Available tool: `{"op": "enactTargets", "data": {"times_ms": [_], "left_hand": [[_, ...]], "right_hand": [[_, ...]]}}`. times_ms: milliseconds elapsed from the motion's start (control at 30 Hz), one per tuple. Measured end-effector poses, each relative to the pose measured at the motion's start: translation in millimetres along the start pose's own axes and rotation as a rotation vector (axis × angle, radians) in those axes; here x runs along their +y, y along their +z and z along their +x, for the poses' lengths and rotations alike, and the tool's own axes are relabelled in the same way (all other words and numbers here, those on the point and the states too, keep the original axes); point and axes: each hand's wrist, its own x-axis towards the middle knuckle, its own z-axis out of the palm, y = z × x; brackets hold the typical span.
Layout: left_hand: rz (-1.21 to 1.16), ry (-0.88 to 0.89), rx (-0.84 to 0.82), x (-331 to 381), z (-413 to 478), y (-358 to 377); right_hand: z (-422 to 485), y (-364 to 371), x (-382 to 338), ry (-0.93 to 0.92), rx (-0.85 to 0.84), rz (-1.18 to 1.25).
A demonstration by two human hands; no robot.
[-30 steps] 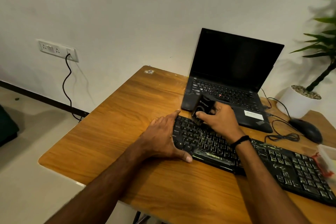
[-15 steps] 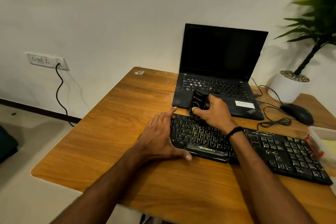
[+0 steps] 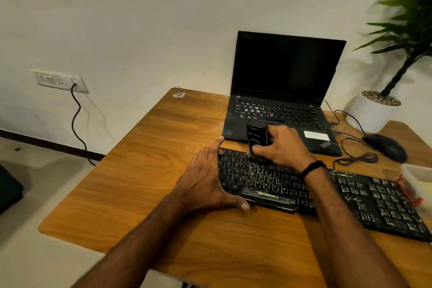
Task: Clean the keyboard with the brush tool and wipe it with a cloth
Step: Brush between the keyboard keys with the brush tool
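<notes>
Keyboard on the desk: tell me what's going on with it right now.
A person is brushing the black external keyboard that lies on the wooden desk. The right hand grips a small black brush tool upright, with its lower end on the upper-left key rows. The left hand lies open against the keyboard's left end, bracing it. An open black laptop with a dark screen sits just behind. The wiping step is not yet done.

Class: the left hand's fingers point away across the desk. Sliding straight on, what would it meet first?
Probably the laptop, whose front left corner lies just beyond the fingertips of the left hand; depth is uncertain.
</notes>
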Motion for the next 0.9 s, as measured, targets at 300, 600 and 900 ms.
{"op": "enactTargets", "data": {"times_ms": [300,600,900], "left_hand": [[-0.048,-0.002,0.026,0.7,-1.0,-0.3],[0.11,-0.026,0.017,-4.2,2.0,2.2],[0.246,0.028,0.036,20.3,6.4,3.9]], "right_hand": [[8.1,44.3,-28.0,-0.093,0.055,0.263],[-2.6,5.8,15.2,0.054,0.089,0.335],[-8.4,-0.7,31.2,0.12,0.154,0.654]]}}
